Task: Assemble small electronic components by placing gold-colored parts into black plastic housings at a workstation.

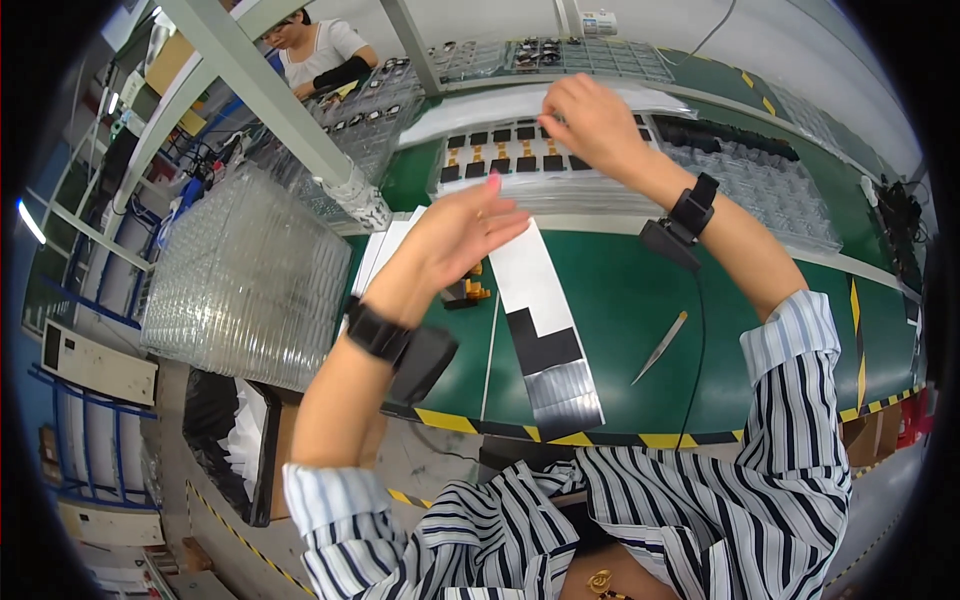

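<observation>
My left hand (465, 235) is over the near left of the green table, fingers stretched out and open. Just below it, partly hidden, lie small black parts with orange flex strips (478, 291). A long white strip with black blocks and a shiny silver end (540, 290) lies beside that hand. Farther away, my right hand (590, 120) hangs above a tray of black square parts with orange flex strips (503, 165). Its fingers are curled in, and whatever is between them is hidden. Tweezers (660, 348) lie on the table at right.
At left stands a tall stack of clear plastic trays (245, 280), beside a grey post (290, 110). More clear trays (750, 185) are at the far right. A black cable (702, 340) runs from my right wrist device. Across the bench, another person (325, 55) works.
</observation>
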{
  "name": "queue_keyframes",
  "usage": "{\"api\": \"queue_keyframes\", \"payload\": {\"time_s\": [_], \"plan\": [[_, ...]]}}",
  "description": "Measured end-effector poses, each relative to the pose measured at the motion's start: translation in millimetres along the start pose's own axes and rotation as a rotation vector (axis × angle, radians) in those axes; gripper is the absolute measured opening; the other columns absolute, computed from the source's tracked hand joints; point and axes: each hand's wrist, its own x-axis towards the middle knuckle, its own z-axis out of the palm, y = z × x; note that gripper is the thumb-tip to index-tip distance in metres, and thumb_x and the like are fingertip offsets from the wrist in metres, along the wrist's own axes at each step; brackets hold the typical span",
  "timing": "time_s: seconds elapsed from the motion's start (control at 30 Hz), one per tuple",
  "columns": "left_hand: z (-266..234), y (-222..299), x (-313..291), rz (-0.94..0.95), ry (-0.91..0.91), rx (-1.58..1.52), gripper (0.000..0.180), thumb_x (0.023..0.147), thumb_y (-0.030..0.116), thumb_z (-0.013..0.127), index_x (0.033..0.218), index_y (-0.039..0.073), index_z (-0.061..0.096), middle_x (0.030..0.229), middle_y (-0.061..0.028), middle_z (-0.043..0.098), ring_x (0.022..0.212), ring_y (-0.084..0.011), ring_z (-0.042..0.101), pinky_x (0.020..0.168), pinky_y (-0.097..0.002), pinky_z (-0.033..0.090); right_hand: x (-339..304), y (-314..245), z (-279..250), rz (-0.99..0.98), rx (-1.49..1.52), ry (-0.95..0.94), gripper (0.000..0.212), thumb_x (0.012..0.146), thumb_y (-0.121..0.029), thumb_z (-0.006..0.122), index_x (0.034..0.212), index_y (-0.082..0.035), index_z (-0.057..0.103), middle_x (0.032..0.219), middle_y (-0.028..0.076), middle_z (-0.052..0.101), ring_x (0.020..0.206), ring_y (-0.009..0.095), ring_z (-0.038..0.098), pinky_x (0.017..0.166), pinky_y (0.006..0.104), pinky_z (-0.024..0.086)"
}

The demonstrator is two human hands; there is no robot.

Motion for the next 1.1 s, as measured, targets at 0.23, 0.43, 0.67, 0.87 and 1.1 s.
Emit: {"api": "queue_keyframes", "payload": {"time_s": [0.23, 0.43, 0.67, 0.87, 1.1], "plan": [[5.3, -12.2, 87.5, 0.328, 0.092, -0.288, 0.039, 0.091, 0.02, 0.047, 0.119, -0.004, 0.033, 0.126, -0.0205, 0.037, 0.114, -0.0348, 0.043, 0.092, -0.0516, 0.04, -19.2, -22.1, -13.6, -0.094, 0.098, -0.038, 0.021, 0.07, -0.014, 0.065, 0.086, -0.004, 0.056, 0.095, 0.005, 0.056, 0.089, 0.025, 0.054, 0.071, 0.0343, 0.046], [25.4, -5.7, 19.5, 0.505, -0.021, -0.076, 0.031, 0.091, 0.018, 0.046, 0.113, -0.002, 0.04, 0.117, -0.0168, 0.047, 0.111, -0.0329, 0.047, 0.092, -0.0508, 0.042, -13.8, 3.8, -65.3, -0.02, 0.352, -0.264, 0.02, 0.071, -0.013, 0.065, 0.087, -0.003, 0.059, 0.098, 0.006, 0.055, 0.092, 0.024, 0.053, 0.076, 0.0323, 0.045], [34.5, -18.7, -134.6, 0.829, 0.152, 0.051, 0.03, 0.091, 0.02, 0.047, 0.11, -0.003, 0.047, 0.11, -0.015, 0.054, 0.107, -0.0303, 0.051, 0.094, -0.0502, 0.04, 18.0, -78.2, -114.1, -0.384, 0.569, -0.115, 0.013, 0.072, -0.01, 0.064, 0.082, -0.004, 0.059, 0.09, 0.004, 0.056, 0.075, 0.023, 0.056, 0.062, 0.0305, 0.046], [34.6, -49.9, -289.1, 1.213, 0.276, 0.085, 0.033, 0.091, 0.021, 0.047, 0.112, -0.004, 0.045, 0.111, -0.0152, 0.053, 0.107, -0.0296, 0.051, 0.096, -0.0501, 0.039, 53.3, -209.1, -126.7, -0.728, 0.528, 0.291, 0.01, 0.073, -0.008, 0.062, 0.078, -0.004, 0.056, 0.079, 0.004, 0.056, 0.059, 0.023, 0.056, 0.052, 0.0297, 0.045], [75.8, -104.2, -455.3, 1.428, 0.748, -0.024, 0.033, 0.091, 0.02, 0.046, 0.115, -0.003, 0.041, 0.111, -0.0159, 0.051, 0.108, -0.029, 0.049, 0.098, -0.047, 0.037, 122.2, -352.1, -222.4, -0.412, 1.23, -0.052, 0.015, 0.077, -0.016, 0.051, 0.075, -0.002, 0.054, 0.071, 0.014, 0.058, 0.068, 0.028, 0.059, 0.055, 0.0361, 0.046]]}}
